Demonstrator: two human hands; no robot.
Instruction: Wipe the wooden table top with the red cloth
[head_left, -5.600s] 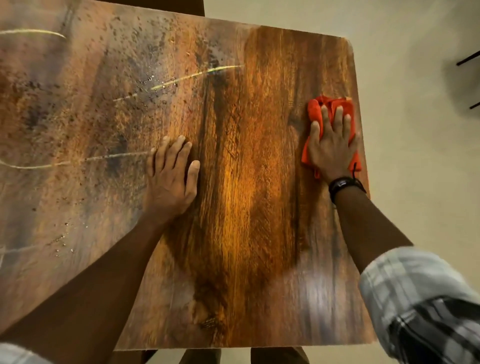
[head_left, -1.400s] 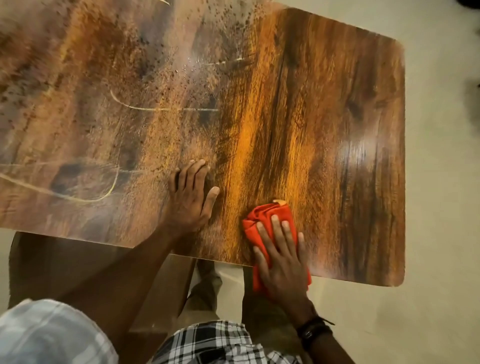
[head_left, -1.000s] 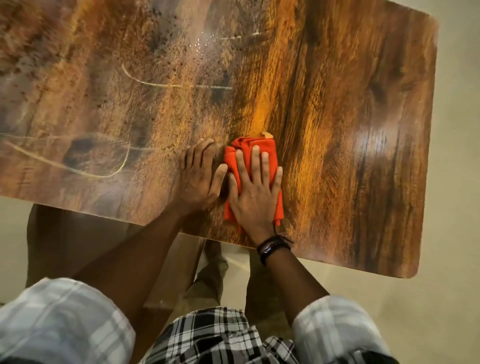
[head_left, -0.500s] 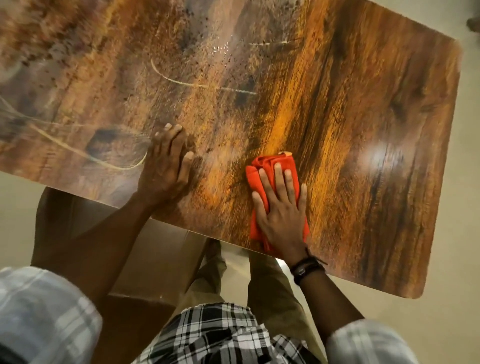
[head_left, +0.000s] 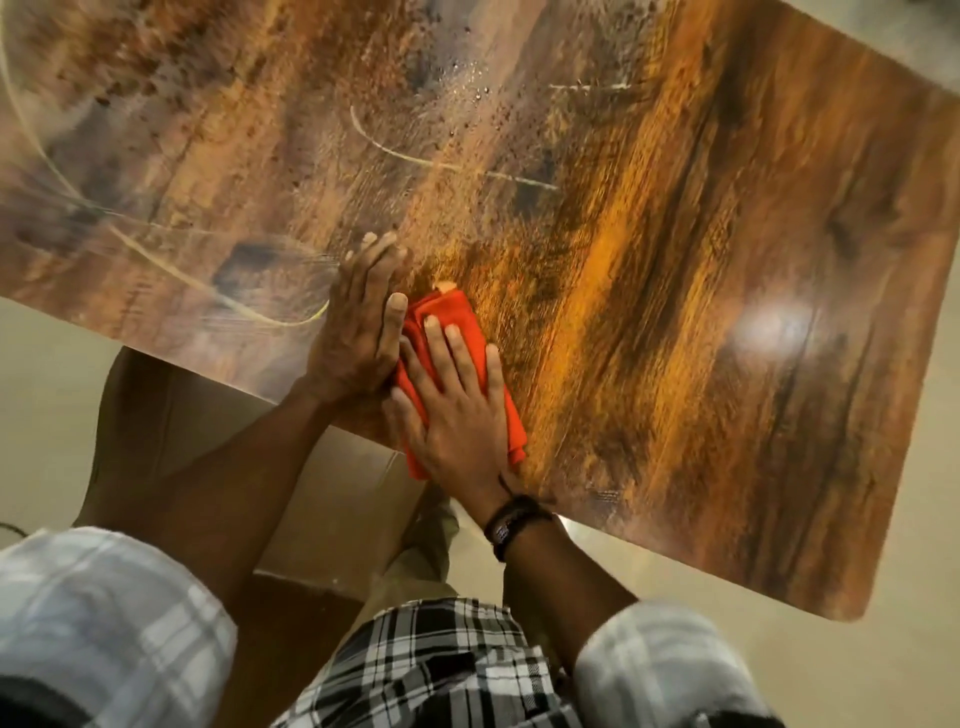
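right hand (head_left: 457, 410): flat, pressing folded red cloth (head_left: 452, 312) on glossy wooden worktop (head_left: 675, 312) | left hand (head_left: 358, 322): flat, empty, touching cloth

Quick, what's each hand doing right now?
Left hand: open, flat on the table, holding nothing.
Right hand: open, pressing the cloth flat.

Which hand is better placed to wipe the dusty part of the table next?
Right hand: it presses flat on the red cloth. Left hand lies bare on the table top.
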